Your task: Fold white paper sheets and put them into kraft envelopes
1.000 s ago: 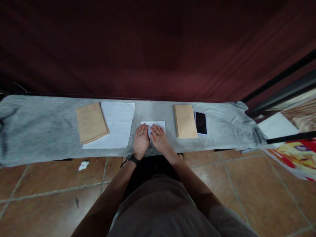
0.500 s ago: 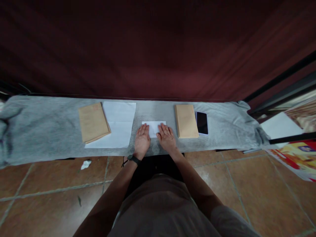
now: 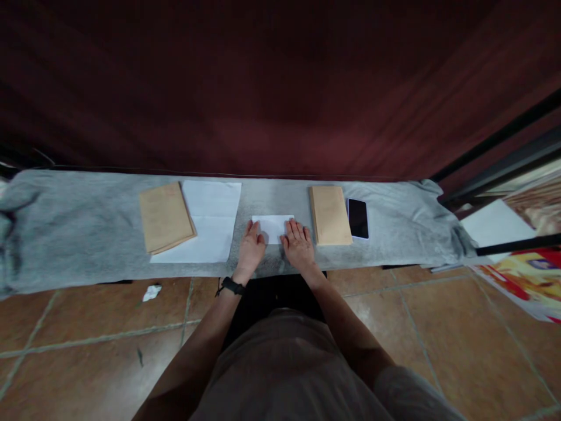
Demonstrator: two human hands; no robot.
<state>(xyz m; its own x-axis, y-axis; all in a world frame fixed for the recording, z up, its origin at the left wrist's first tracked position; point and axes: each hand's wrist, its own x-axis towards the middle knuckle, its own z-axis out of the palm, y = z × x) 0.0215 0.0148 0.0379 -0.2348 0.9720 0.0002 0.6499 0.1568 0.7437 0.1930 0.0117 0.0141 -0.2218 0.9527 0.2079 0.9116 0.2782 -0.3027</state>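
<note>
A small white paper (image 3: 273, 229) lies flat on the grey cloth between my hands. My left hand (image 3: 252, 248), with a dark band on its wrist, touches the paper's left edge; its fingers are partly curled, with thumb and fingertips at that edge. Flat over the right edge rests my right hand (image 3: 298, 245), fingers stretched out. Left of my hands are large white sheets (image 3: 214, 225), partly under brown envelopes (image 3: 166, 216). Another stack of brown envelopes (image 3: 331, 215) lies to the right of my right hand.
A phone (image 3: 358, 218) lies beside the right stack. The grey cloth (image 3: 92, 228) covers a long, narrow table. Behind it hangs a dark red curtain (image 3: 280, 140). A white scrap (image 3: 151, 293) is on the tiled floor, and a colourful package (image 3: 526, 278) is at the far right.
My left hand has drawn slightly left and its fingers have curled at the paper's edge. My right hand has shifted slightly to the right and still lies flat.
</note>
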